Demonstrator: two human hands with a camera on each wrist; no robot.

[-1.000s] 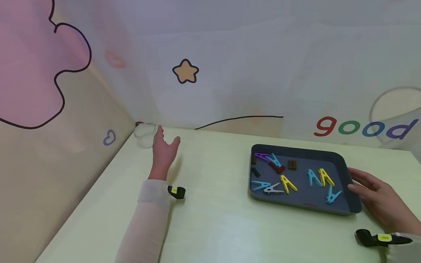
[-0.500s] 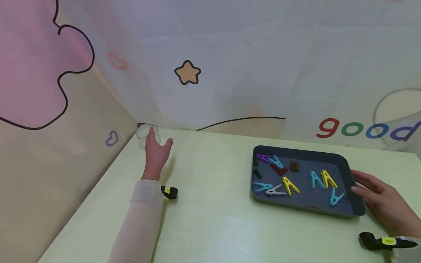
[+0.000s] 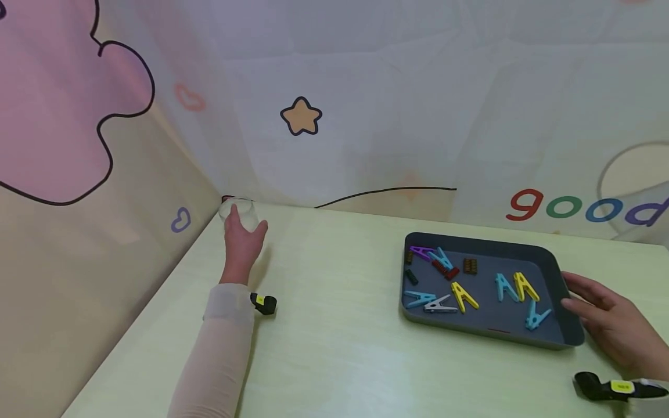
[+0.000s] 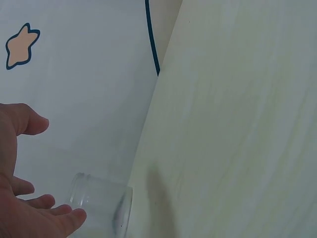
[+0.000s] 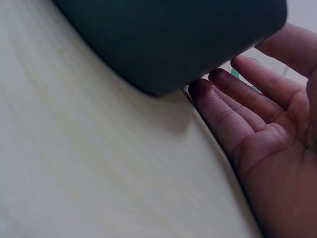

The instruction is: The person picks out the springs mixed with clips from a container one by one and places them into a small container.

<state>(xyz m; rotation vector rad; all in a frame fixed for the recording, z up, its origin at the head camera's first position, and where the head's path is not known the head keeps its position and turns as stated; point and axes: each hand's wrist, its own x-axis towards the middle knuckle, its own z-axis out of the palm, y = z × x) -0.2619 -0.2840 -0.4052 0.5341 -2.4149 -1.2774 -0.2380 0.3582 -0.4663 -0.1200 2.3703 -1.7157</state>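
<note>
A clear cylindrical container (image 3: 251, 215) stands at the table's far left corner, partly behind my left hand (image 3: 242, 249). The left wrist view shows this hand with thumb and fingers spread, its fingertips right by the container (image 4: 101, 202); whether they touch it I cannot tell. On the right lies a dark grey rectangular tray (image 3: 486, 314). My right hand (image 3: 614, 325) rests at its right end, thumb and fingertips against the outer wall. Inside are blue clothespins (image 3: 506, 287), yellow clothespins (image 3: 464, 297), a grey one (image 3: 440, 305) and a purple one (image 3: 420, 251).
Small ribbed brown pieces (image 3: 470, 266), red pieces (image 3: 444, 269) and a dark green piece (image 3: 412, 277) also lie in the tray. A printed cloth backdrop (image 3: 366, 116) rises along the far and left edges of the pale table (image 3: 334, 325).
My left hand has moved left and now overlaps the clear container in the head view. The right hand stays at the tray's end. The whole head view has shifted slightly.
</note>
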